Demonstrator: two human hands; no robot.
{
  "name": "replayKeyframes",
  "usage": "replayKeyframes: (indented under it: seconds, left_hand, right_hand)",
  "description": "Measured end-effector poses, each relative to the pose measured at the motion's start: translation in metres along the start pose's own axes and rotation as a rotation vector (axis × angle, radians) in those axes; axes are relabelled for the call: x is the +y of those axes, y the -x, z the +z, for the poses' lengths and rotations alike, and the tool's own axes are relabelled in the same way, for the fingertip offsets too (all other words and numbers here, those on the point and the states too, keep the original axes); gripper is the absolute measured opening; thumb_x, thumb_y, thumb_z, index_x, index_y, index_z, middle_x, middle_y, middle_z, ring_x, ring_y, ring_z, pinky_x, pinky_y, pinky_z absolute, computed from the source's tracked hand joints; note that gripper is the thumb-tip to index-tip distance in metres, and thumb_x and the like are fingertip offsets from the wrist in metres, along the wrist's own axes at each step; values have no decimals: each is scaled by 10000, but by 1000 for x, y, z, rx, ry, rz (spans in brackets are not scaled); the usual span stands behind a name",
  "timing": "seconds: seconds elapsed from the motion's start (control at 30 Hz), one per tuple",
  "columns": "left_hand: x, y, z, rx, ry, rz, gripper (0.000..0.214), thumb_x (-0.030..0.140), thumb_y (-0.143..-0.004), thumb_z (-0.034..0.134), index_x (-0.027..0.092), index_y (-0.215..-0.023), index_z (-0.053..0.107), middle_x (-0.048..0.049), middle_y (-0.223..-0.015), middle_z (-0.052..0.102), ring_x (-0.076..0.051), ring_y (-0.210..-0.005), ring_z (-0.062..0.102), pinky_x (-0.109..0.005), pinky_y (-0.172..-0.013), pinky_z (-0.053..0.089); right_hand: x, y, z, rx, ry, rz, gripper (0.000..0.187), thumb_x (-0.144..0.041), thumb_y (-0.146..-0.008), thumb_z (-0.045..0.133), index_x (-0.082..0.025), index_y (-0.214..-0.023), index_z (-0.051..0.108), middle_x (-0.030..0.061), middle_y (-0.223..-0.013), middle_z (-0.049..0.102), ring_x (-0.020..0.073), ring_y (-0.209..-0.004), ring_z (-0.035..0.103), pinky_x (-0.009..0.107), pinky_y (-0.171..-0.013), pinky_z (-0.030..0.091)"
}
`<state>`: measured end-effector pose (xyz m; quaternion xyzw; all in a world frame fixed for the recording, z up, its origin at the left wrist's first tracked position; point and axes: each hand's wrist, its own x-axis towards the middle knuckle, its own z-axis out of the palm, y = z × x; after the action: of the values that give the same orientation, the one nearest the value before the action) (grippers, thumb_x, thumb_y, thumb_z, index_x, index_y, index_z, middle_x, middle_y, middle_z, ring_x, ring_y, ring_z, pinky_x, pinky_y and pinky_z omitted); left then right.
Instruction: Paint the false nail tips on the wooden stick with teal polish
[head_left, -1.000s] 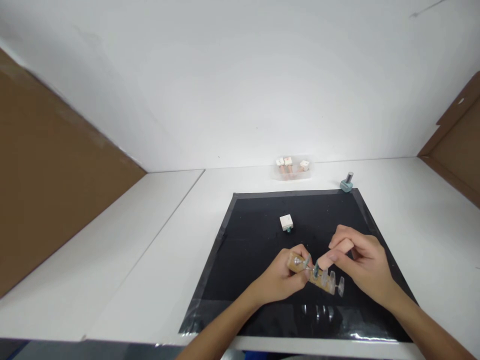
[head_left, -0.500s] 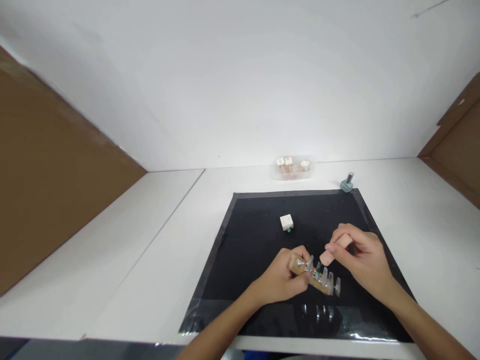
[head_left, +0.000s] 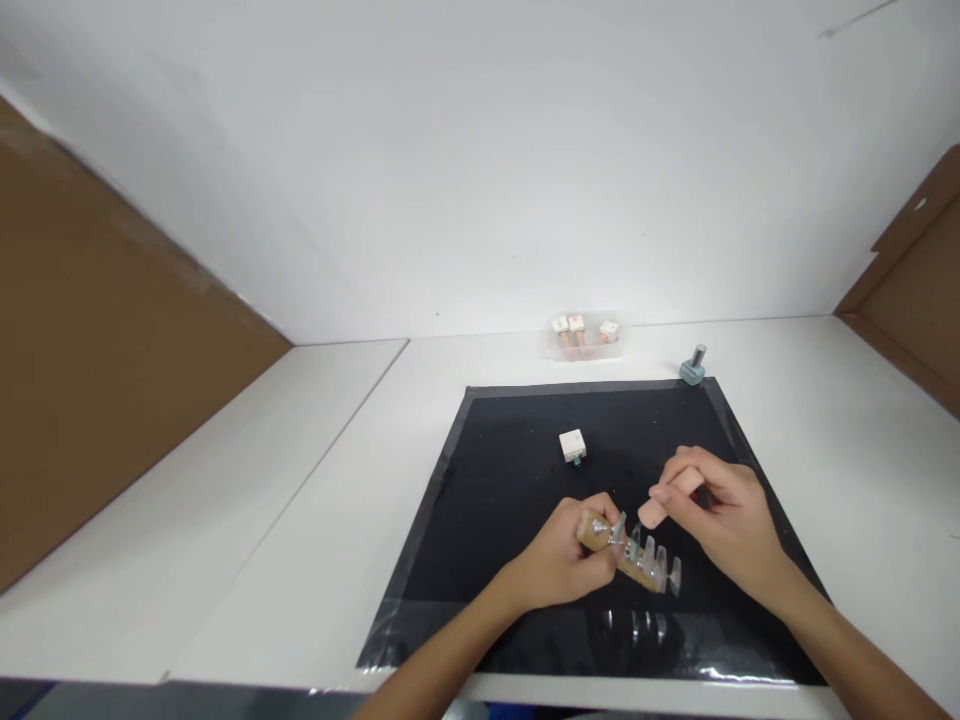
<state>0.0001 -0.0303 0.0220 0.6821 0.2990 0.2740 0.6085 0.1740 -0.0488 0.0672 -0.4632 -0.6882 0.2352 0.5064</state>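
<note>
My left hand [head_left: 574, 555] is closed round a wooden nail-tip holder [head_left: 594, 529]. Along it stand several clear false nail tips [head_left: 660, 565] on small metal posts; the ones nearer my fingers, such as this nail tip [head_left: 635, 540], look teal-tinted. Between the thumb and fingers of my right hand [head_left: 716, 505] is a pale pink, flat handle-like piece [head_left: 654, 513]. Its lower end hangs just above the tinted tips; whether it touches one I cannot tell. Beyond my hands, a white square block [head_left: 572, 443] with a teal part below it lies on the black mat [head_left: 502, 450].
At the back, a clear plastic box [head_left: 589, 350] holds several white-topped pieces with pink stems. A teal nail polish bottle [head_left: 691, 372] with a silver cap stands at the mat's far right corner. Brown boards [head_left: 112, 340] flank the white table [head_left: 262, 480].
Almost nothing differs. The pink piece has shifted very slightly, and both hands keep their grips.
</note>
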Motion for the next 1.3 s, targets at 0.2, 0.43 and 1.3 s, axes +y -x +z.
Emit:
replayKeyframes:
  seconds: [0.2, 0.43, 1.3]
  left_hand:
    - [1, 2, -2, 7, 35, -20, 120, 223, -662, 544, 179, -655, 432, 80, -509, 373, -43, -441, 296, -178, -427, 245]
    - [3, -1, 1, 6, 89, -54, 171, 286, -676, 568, 175, -666, 439, 73, -524, 386, -49, -459, 320, -189, -448, 259]
    - [-15, 4, 0, -45, 285, -27, 332, 475, -743, 591, 170, -740, 459, 85, -470, 407, -32, -373, 353, -159, -377, 288]
  right_hand:
    - [-5, 0, -1, 68, -59, 6, 189, -187, -788, 592, -209, -608, 539, -37, -463, 574, 111, -417, 494, 213, -405, 391]
    - [-1, -2, 0, -39, -57, 5, 178, -206, -800, 593, -205, -626, 553, -21, -462, 626, 121, -430, 512, 221, -427, 402]
    - [-4, -1, 0, -39, -97, -29, 197, -291, -800, 616, -207, -631, 560, -41, -462, 560, 100, -406, 452, 207, -409, 392]
